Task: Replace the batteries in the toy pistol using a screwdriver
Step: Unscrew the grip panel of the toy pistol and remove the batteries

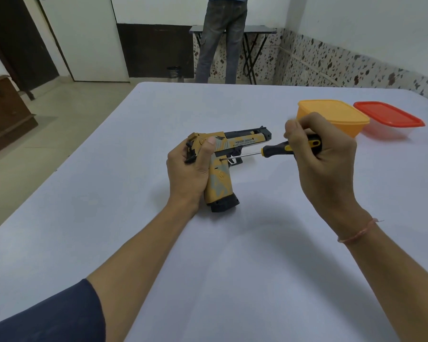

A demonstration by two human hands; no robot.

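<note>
Tan-and-black toy pistol (219,183) upright mid-table (134,193), butt seemingly resting on it | left hand (188,169) clasps its rear | right hand (324,156) grasps screwdriver (273,151), tip in grip-side screw hole | advice: keep shaft square, press inward while turning | room: orange tub (331,114), red tub (388,117) near right hand; table edges well apart

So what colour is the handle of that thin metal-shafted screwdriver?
Black with yellow accents on the screwdriver handle; head view.

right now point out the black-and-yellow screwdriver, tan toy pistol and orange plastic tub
black-and-yellow screwdriver (276,150), head view, handle
tan toy pistol (219,181), head view, grip
orange plastic tub (331,111), head view, lid
</note>
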